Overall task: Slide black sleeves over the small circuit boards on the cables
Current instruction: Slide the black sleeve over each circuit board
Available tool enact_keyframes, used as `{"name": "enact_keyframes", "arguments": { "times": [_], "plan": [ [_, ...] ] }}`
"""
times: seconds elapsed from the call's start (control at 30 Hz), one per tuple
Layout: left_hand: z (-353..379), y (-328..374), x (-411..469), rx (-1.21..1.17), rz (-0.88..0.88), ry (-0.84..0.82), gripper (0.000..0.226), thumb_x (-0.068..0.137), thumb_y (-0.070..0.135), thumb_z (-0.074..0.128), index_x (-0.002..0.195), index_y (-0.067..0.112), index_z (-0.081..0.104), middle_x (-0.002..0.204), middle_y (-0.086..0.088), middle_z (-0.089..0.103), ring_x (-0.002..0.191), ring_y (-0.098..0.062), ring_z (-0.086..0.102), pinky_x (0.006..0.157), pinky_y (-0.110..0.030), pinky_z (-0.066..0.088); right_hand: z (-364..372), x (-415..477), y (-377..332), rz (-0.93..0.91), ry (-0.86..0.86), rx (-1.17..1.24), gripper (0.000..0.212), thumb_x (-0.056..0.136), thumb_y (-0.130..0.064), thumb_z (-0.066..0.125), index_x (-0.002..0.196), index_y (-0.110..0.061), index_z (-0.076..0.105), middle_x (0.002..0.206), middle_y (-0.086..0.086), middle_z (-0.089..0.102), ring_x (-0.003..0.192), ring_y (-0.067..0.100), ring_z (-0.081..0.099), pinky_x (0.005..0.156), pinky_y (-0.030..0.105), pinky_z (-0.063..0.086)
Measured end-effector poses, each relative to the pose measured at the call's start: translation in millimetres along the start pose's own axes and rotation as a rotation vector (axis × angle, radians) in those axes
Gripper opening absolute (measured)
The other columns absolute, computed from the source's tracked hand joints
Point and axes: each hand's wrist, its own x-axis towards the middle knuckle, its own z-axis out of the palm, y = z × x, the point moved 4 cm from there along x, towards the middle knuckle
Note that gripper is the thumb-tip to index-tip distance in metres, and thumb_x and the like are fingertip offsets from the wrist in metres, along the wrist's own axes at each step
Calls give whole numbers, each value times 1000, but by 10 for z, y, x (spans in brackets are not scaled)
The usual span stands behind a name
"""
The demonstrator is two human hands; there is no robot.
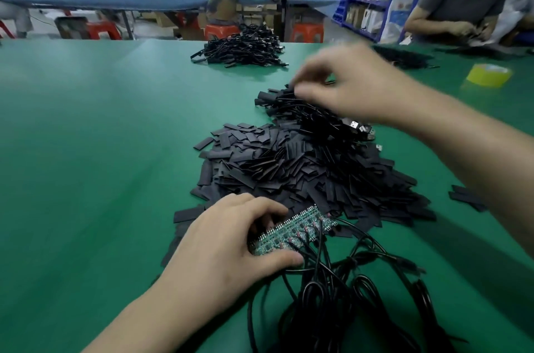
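Observation:
A big heap of flat black sleeves (294, 167) lies mid-table on the green mat. In front of it, my left hand (231, 243) grips a panel of joined small green circuit boards (300, 227), thumb below and fingers on top. Black cables (341, 274) run from the boards toward me in tangled coils. My right hand (346, 86), blurred, reaches beyond the sleeve heap to a pile of sleeved cables (300, 110) with USB plugs (361, 128); its curled fingertips are at the pile's top. Whether they pinch a cable I cannot tell.
Another pile of black cables (242, 49) sits farther back. A yellow tape roll (488, 75) stands at the right. Loose sleeves (465, 198) lie at the right. A person (465, 3) works at the far right corner; others sit at a blue table behind.

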Motion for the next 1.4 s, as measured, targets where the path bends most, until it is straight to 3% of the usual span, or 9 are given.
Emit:
{"name": "enact_keyframes", "arguments": {
  "times": [0.13, 0.23, 0.47, 0.57, 0.73, 0.9, 1.13, 1.23, 1.4],
  "plan": [
    [-10, -12, 6, -345, -105, 10, 51, 63, 34, 94, 108, 41, 70, 88, 14, 64, 84, -9, 62, 85, -26, 51, 258, -862, -80, 21, -228, 187, 33, 88, -53, 54, 105, -36, 76, 99, -28, 70, 96, -13, 62, 83, 6, 44],
    [-20, 3, -14, -491, -139, -63, 51, 70, 20, 91, 111, 44, 72, 86, 11, 61, 88, -20, 67, 89, -22, 53, 375, -1204, 51, 134, -226, 354, 28, 87, -56, 56, 105, -44, 73, 96, -30, 71, 81, -11, 63, 68, 10, 44],
    [-100, 94, -72, -623, -134, -132, 52, 73, 24, 86, 120, 42, 70, 126, 4, 70, 120, -6, 64, 115, -38, 41, 474, -1387, 26, 150, -173, 499, 16, 92, -50, 61, 84, -37, 67, 74, -16, 66, 63, -1, 55, 63, 28, 44],
    [-124, 223, -10, -571, -69, -258, 47, 80, 24, 85, 120, 40, 68, 120, 11, 72, 115, -5, 66, 104, -25, 49, 473, -1435, -20, 169, -93, 552, 20, 93, -42, 64, 80, -27, 68, 70, -9, 66, 63, 10, 58, 63, 33, 46],
    [-163, 445, 322, -238, -9, -184, 19, 87, 44, 72, 86, 26, 73, 74, 1, 69, 64, -5, 55, 63, -24, 45, 511, -1530, -117, 251, -134, 808, 23, 97, -30, 65, 76, -22, 69, 71, -3, 75, 58, 5, 63, 55, 15, 43],
    [-12, 464, 284, -449, -1, -363, 18, 88, 36, 70, 90, 19, 75, 70, 5, 61, 63, -7, 46, 57, -18, 37, 429, -1583, -82, 236, -312, 956, 32, 100, -38, 59, 76, -18, 66, 73, 8, 75, 60, 16, 65, 57, 32, 47],
    [190, 297, 109, -522, -29, -340, 28, 91, 48, 67, 78, 23, 71, 63, 6, 52, 58, -11, 39, 53, -27, 30, 652, -1643, -183, 260, -286, 891, 24, 102, -36, 57, 81, -23, 62, 63, 0, 66, 59, 8, 65, 62, 24, 52],
    [225, 273, 73, -526, -12, -320, 31, 93, 51, 66, 74, 27, 65, 59, 9, 46, 54, -9, 37, 49, -23, 30, 728, -1654, -193, 261, -282, 833, 33, 102, -40, 54, 79, -17, 56, 60, -4, 54, 55, 4, 59, 56, 18, 44],
    [264, 238, 38, -670, -20, -346, 26, 93, 41, 67, 74, 23, 65, 61, 2, 43, 55, -14, 33, 49, -25, 25, 813, -1649, -227, 254, -357, 972, 37, 99, -45, 50, 72, -20, 47, 61, -10, 37, 57, 7, 38, 55, 29, 33]
  ]
}}
